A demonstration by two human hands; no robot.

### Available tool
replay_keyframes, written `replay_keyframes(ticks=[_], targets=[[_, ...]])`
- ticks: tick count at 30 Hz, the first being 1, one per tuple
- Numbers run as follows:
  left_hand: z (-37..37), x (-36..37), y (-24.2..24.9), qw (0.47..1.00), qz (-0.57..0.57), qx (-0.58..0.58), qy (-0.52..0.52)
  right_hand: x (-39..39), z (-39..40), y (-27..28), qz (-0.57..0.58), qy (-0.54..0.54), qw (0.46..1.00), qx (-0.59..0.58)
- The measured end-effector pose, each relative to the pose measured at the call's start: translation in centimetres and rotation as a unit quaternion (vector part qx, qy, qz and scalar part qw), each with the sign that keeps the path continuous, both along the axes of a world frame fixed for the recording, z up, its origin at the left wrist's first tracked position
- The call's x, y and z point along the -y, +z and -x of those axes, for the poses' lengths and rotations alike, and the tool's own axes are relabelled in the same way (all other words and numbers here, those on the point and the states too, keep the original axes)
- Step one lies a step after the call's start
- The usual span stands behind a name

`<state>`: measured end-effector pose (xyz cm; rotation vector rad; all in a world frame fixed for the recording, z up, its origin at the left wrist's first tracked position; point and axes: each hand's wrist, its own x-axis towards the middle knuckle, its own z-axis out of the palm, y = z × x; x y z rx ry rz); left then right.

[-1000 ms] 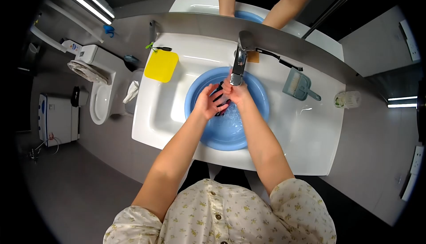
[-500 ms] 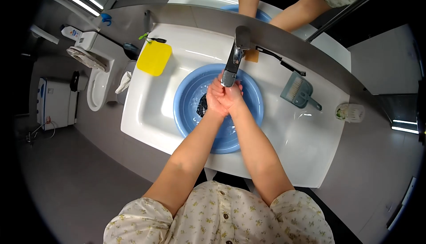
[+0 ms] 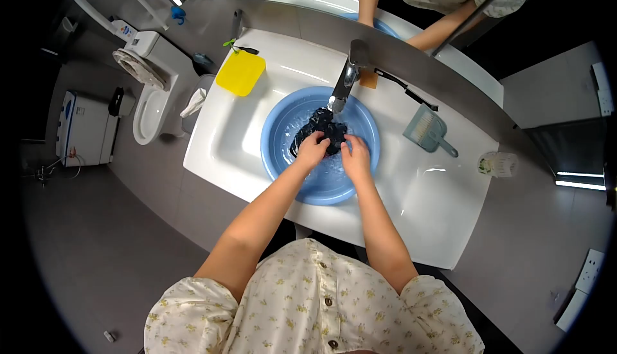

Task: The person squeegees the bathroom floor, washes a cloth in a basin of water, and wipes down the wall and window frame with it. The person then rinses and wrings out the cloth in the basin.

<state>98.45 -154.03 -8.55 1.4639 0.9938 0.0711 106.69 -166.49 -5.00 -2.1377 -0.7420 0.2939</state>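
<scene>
A blue basin point(image 3: 276, 171) with water in it sits in the white sink point(image 3: 222, 129) under the chrome faucet point(image 3: 344, 87). Dark wet cloth point(image 3: 321, 126) lies in the basin, just below the spout. My left hand point(image 3: 312, 150) has its fingers curled on the cloth's lower edge, gripping it. On the cloth's right side, my right hand point(image 3: 356, 156) has its fingertips closed on the fabric.
A yellow board point(image 3: 241, 73) rests at the sink's left back. On the right are a grey dustpan with a brush point(image 3: 427, 129), a black strip-like tool point(image 3: 405, 88) and a clear container point(image 3: 497, 164). The toilet point(image 3: 151, 113) stands at far left.
My hands, cupped together under the faucet before, have moved apart and down onto the dark cloth. More of the cloth shows, bunched beneath the spout. The whole view has shifted slightly.
</scene>
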Motion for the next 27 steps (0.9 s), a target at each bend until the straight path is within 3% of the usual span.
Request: replay_keyframes(ticks=[1,3,6,7,9,11,13,15,16,18,19,21,23,26,27], targets=[[0.4,0.1,-0.2,0.997,-0.07,0.011,-0.029,0.3,0.5,0.0,0.002,0.003,0.998,-0.07],[0.9,0.5,-0.7,0.998,-0.058,0.012,-0.035,0.0,1.4,-0.6,0.008,0.013,0.997,-0.074],[1.6,1.0,1.4,0.968,-0.209,-0.018,-0.137,-0.5,2.1,-1.7,0.012,0.069,0.996,-0.056],[2.0,1.2,1.4,0.968,-0.211,-0.017,-0.136,-0.4,2.2,-1.7,0.01,0.07,0.996,-0.054],[3.0,1.1,1.4,0.887,-0.43,-0.027,-0.163,-0.2,2.2,-1.7,0.101,0.122,0.987,-0.042],[3.7,0.3,1.6,0.896,-0.394,-0.05,-0.198,0.2,2.5,-2.9,0.139,0.162,0.977,0.005],[4.1,-0.7,0.4,0.917,-0.21,-0.072,-0.331,0.0,2.5,-3.1,0.177,0.203,0.962,0.051],[5.0,-0.4,-0.8,0.906,-0.228,-0.107,-0.34,-0.4,2.5,-2.2,0.362,0.245,0.899,0.028],[5.1,0.1,1.3,0.878,-0.24,-0.181,-0.373,-0.7,2.5,-2.2,0.363,0.248,0.898,0.026],[5.1,0.4,2.5,0.83,-0.226,-0.278,-0.428,-1.0,2.4,-2.4,0.423,0.349,0.834,0.062],[5.0,0.5,2.8,0.831,-0.221,-0.279,-0.427,-0.7,2.4,-3.0,0.425,0.352,0.832,0.06],[4.7,0.6,3.6,0.809,-0.231,-0.302,-0.449,-0.5,2.2,-4.1,0.387,0.258,0.869,0.168],[4.7,0.8,3.7,0.791,-0.263,-0.304,-0.461,-0.3,2.3,-3.3,0.405,0.28,0.855,0.162],[4.5,-0.5,4.5,0.852,-0.277,-0.23,-0.38,-1.3,0.8,-2.3,0.472,0.334,0.809,0.106],[4.7,-1.3,5.5,0.852,-0.277,-0.23,-0.38,-1.3,0.1,-1.0,0.415,0.3,0.859,0.023]])
